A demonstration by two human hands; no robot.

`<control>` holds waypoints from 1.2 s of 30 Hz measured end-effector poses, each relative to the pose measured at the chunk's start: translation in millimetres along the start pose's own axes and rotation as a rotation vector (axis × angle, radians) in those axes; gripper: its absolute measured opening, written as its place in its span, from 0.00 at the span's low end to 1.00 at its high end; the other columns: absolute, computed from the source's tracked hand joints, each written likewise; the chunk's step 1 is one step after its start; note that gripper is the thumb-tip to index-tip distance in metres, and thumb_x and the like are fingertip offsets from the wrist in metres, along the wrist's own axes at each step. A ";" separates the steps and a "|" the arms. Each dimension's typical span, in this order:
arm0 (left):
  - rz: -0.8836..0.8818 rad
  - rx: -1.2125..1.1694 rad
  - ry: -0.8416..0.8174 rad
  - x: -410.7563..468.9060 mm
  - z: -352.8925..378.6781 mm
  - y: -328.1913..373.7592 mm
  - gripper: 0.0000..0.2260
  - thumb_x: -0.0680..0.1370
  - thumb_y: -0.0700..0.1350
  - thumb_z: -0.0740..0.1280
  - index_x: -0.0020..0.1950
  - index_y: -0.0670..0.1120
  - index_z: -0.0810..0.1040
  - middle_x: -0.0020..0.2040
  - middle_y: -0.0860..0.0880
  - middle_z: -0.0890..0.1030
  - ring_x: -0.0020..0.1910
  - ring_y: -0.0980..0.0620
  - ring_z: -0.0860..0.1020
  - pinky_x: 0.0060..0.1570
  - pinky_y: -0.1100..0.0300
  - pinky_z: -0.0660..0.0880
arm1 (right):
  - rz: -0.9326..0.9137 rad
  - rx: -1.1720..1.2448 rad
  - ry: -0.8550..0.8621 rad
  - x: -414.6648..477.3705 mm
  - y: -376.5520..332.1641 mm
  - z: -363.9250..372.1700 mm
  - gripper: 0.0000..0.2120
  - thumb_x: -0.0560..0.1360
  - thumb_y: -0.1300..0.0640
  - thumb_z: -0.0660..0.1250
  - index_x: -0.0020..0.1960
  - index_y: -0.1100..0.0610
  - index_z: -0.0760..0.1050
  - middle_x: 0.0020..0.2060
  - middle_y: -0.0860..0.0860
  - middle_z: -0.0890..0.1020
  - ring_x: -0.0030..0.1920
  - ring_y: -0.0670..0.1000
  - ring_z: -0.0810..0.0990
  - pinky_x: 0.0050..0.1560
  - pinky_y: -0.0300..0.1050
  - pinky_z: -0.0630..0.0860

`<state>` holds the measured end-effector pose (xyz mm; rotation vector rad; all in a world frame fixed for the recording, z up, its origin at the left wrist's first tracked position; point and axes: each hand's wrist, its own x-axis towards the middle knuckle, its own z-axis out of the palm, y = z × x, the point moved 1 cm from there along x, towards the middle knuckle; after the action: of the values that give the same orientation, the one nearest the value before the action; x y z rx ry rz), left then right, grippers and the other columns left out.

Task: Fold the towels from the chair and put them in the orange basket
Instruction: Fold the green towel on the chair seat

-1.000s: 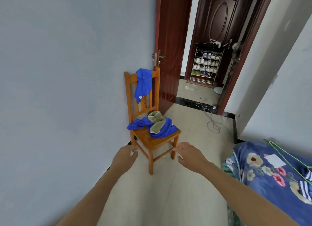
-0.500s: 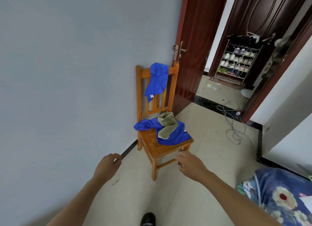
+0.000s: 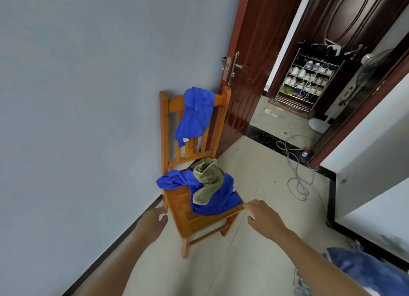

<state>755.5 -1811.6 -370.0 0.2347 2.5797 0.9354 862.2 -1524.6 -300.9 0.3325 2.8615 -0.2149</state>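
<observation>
Glossy varnished wooden chair [image 3: 188, 218] holds soft, matt cloth towels [image 3: 194, 112].

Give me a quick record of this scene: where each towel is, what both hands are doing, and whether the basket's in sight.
chair: wooden, against the wall
back towel: blue, draped over the backrest
seat towels: green towel lying on a blue towel
left hand: open, empty, beside the seat on the wall side
right hand: open, empty, fingertips near the seat's front corner
basket: not in view
</observation>
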 end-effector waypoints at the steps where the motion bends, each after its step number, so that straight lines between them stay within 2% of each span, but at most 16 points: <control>1: 0.011 0.011 -0.017 2.5 6.3 7.7 0.13 0.79 0.43 0.59 0.63 0.47 0.75 0.64 0.49 0.76 0.63 0.52 0.73 0.61 0.62 0.67 | -0.007 0.005 -0.016 3.2 5.5 3.8 0.18 0.79 0.58 0.55 0.68 0.54 0.66 0.64 0.49 0.72 0.64 0.48 0.68 0.59 0.41 0.71; 8: 0.014 0.050 -0.081 47.5 49.3 54.6 0.12 0.79 0.45 0.59 0.60 0.49 0.77 0.58 0.52 0.79 0.55 0.54 0.78 0.55 0.61 0.74 | 0.002 0.066 -0.039 46.6 74.2 -0.6 0.20 0.79 0.57 0.56 0.71 0.53 0.63 0.67 0.49 0.69 0.67 0.48 0.66 0.62 0.40 0.69; 12: -0.038 0.056 -0.032 71.9 73.2 86.6 0.13 0.79 0.43 0.58 0.61 0.47 0.76 0.60 0.49 0.78 0.57 0.51 0.76 0.51 0.62 0.72 | -0.018 0.055 -0.028 82.9 123.6 -10.9 0.18 0.79 0.58 0.55 0.69 0.56 0.65 0.65 0.51 0.71 0.65 0.50 0.68 0.61 0.42 0.71; 15: -0.093 0.028 -0.014 87.0 94.4 110.5 0.13 0.80 0.43 0.58 0.61 0.46 0.76 0.61 0.48 0.78 0.58 0.50 0.76 0.52 0.60 0.71 | -0.058 0.061 -0.020 109.0 159.7 -16.4 0.20 0.79 0.59 0.55 0.71 0.54 0.64 0.66 0.51 0.70 0.65 0.50 0.68 0.61 0.42 0.71; 21: -0.255 -0.063 0.003 97.3 150.5 149.0 0.13 0.79 0.42 0.60 0.62 0.47 0.77 0.61 0.47 0.79 0.59 0.48 0.76 0.51 0.62 0.70 | -0.137 0.054 -0.127 144.5 215.0 -2.5 0.20 0.79 0.58 0.56 0.71 0.54 0.64 0.67 0.52 0.70 0.66 0.50 0.68 0.60 0.41 0.70; 23: -0.300 -0.080 0.001 89.6 164.8 154.1 0.13 0.79 0.42 0.60 0.62 0.47 0.77 0.61 0.47 0.79 0.60 0.48 0.76 0.53 0.62 0.70 | -0.159 0.048 -0.168 154.0 219.4 4.7 0.19 0.79 0.58 0.56 0.70 0.55 0.64 0.66 0.52 0.70 0.65 0.50 0.68 0.59 0.40 0.69; 26: -0.393 -0.101 0.025 79.3 173.4 147.3 0.14 0.79 0.42 0.59 0.62 0.47 0.76 0.61 0.48 0.78 0.59 0.49 0.76 0.49 0.63 0.69 | -0.197 0.062 -0.222 169.5 213.5 16.6 0.16 0.78 0.59 0.56 0.65 0.57 0.69 0.63 0.52 0.72 0.63 0.51 0.69 0.57 0.42 0.70; 30: -0.514 -0.109 0.066 77.7 164.2 124.7 0.11 0.79 0.44 0.60 0.58 0.48 0.78 0.59 0.48 0.80 0.55 0.49 0.78 0.51 0.60 0.74 | -0.257 0.080 -0.289 196.7 195.0 32.5 0.11 0.75 0.60 0.56 0.57 0.57 0.71 0.61 0.53 0.73 0.62 0.53 0.70 0.54 0.43 0.71; 36: -0.615 -0.130 0.104 115.5 152.8 100.9 0.10 0.79 0.45 0.60 0.56 0.47 0.78 0.57 0.46 0.80 0.52 0.49 0.79 0.50 0.59 0.76 | -0.322 0.103 -0.350 241.0 163.2 47.4 0.16 0.77 0.59 0.57 0.65 0.56 0.68 0.68 0.53 0.68 0.73 0.52 0.60 0.55 0.41 0.71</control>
<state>715.3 -1613.3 -446.8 -0.6221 2.4240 0.8791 685.8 -1326.0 -429.0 -0.1408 2.5438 -0.4340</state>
